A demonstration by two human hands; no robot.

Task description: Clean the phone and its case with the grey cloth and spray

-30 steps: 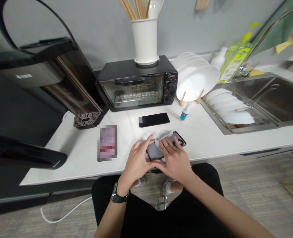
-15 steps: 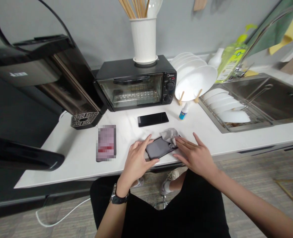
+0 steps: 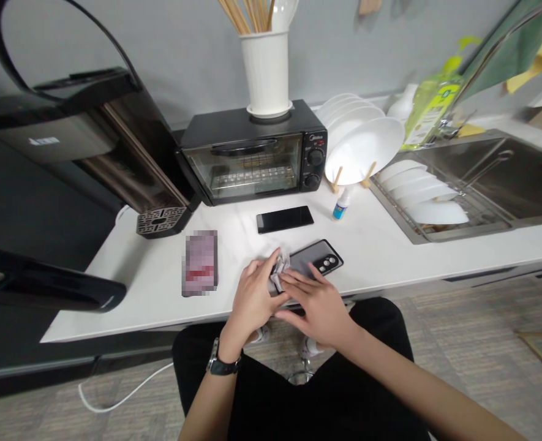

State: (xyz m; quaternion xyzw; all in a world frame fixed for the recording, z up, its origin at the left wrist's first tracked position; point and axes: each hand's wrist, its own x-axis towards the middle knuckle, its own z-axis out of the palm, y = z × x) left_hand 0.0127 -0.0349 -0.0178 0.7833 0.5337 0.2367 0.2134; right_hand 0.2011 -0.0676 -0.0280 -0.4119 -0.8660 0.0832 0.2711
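Observation:
A phone case [image 3: 301,257] with a grey back, black rim and round camera cutouts lies flat on the white counter. My left hand [image 3: 252,295] grips its left end between thumb and fingers. Under the fingertips of my right hand [image 3: 319,304] is a crumpled light grey cloth [image 3: 280,267], pressed on the case's left part close to my left hand. Behind the case lies a black phone [image 3: 285,220], screen up. A small white bottle with a blue label [image 3: 340,207] stands to the right of the phone. Left of my hands is a blurred-out pinkish rectangular item [image 3: 200,263].
A black toaster oven [image 3: 252,159] stands at the back with a white utensil holder [image 3: 266,73] on it. To its right are racked white plates [image 3: 362,150] and a sink [image 3: 495,202] holding dishes. A tall black drinks machine [image 3: 114,147] is at left.
My right hand has slid the cloth leftward along the case, from its right end to near my left hand. The camera cutouts now show. My left hand stays on the left end.

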